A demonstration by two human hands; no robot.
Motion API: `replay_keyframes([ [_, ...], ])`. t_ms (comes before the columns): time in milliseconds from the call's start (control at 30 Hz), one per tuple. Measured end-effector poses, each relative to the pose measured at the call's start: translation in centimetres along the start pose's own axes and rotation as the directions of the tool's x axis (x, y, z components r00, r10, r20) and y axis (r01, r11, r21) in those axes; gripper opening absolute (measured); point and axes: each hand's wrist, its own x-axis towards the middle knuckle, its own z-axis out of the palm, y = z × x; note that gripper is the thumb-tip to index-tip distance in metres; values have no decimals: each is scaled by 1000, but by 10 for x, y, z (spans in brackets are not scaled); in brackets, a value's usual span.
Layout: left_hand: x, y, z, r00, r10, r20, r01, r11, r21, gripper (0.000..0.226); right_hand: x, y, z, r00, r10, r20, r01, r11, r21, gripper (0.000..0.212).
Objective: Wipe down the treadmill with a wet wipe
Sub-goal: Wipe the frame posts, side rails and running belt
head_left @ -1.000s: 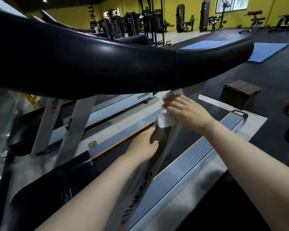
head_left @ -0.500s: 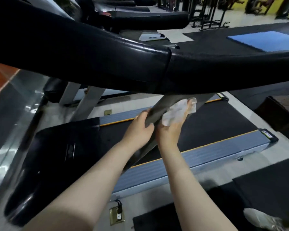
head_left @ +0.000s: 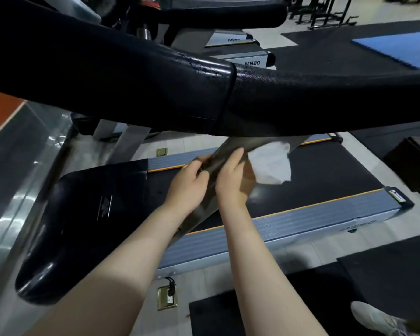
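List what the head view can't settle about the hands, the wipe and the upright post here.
- Top of the slanted grey upright post: hidden behind the black padded handrail.
- Right hand fingers: behind the post and the crumpled white wet wipe, so the grip on it is unclear.
- Left hand fingertips: wrapped past the post's far edge.
- White shoe: cut off by the bottom-right edge.

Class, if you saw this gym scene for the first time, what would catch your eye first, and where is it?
The thick black handrail sweeps across the upper frame. Beneath it, the left hand grips the slanted grey upright, while the right hand holds a white wet wipe against it.
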Motion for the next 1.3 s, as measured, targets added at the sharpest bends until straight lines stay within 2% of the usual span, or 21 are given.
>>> replay_keyframes([
  [67, 0, 1, -1, 1000, 16, 3, -16, 1000, 6, 48, 5, 27, -3, 1000, 11, -22, -11, 1000, -19, 103],
  [133, 0, 0, -2, 1000, 28, 12, -28, 999, 25, 50, 7, 20, -15, 997, 28, -73, -20, 994, 111, 96],
  [200, 0, -1, -2, 1000, 23, 21, -23, 1000, 16, 50, 16, 6, -21, 992, -55, -109, 69, 988, 135, 83],
  [267, 0, -1, -2, 999, 33, 22, -33, 999, 15, 51, 22, 0, -24, 971, -151, -187, 162, 985, 50, 74],
  [333, 0, -2, -1, 999, 41, 17, -41, 999, 9, 50, 24, 15, -23, 967, -175, -183, 161, 983, -91, 83],
  [433, -1, -5, -1, 999, 48, 13, -47, 998, -43, 50, 21, 53, -23, 972, -231, -50, 207, 935, -289, 83],
  [500, -2, -8, -1, 999, 29, 18, -26, 993, -118, 49, 23, 69, -36, 921, -384, 63, 376, 834, -404, 73],
  [533, -1, -9, -1, 1000, 12, 25, -8, 989, -149, 49, 29, 74, -48, 871, -481, 105, 473, 760, -446, 68],
  [600, -1, -7, -1, 999, -16, 33, 23, 979, -203, 50, 47, 79, -77, 718, -663, 212, 668, 572, -475, 61],
  [700, 1, -7, 2, 999, -48, 14, 50, 959, -278, 50, 77, 58, -113, 455, -784, 421, 875, 308, -373, 58],
  [767, 2, -8, 7, 997, -67, -26, 56, 948, -312, 50, 99, 45, -125, 283, -755, 592, 940, 97, -326, 59],
  [867, -2, -5, 21, 985, -121, -121, 68, 928, -367, 51, 133, 34, -133, 131, -602, 787, 961, -116, -250, 67],
  [900, -4, -2, 27, 978, -143, -150, 75, 919, -387, 51, 140, 30, -133, 37, -564, 825, 965, -196, -177, 63],
  [967, -6, 2, 35, 961, -173, -214, 69, 904, -422, 50, 144, 16, -128, -235, -504, 832, 908, -418, 3, 50],
  [1000, -7, 4, 38, 954, -183, -238, 65, 900, -430, 50, 143, 8, -121, -346, -468, 813, 850, -523, 61, 48],
  [1033, -9, 6, 39, 950, -186, -251, 65, 902, -426, 49, 140, -1, -113, -425, -421, 801, 791, -604, 102, 46],
  [1100, -13, 11, 39, 947, -180, -266, 63, 916, -397, 47, 130, -11, -97, -503, -335, 797, 700, -699, 148, 45],
  [1200, -25, 13, 38, 938, -174, -298, 64, 937, -343, 42, 129, -18, -96, -539, -190, 821, 612, -758, 226, 50],
  [1300, -40, 3, 38, 936, -201, -290, 97, 937, -335, 38, 154, -19, -116, -555, -121, 823, 590, -755, 287, 58],
])
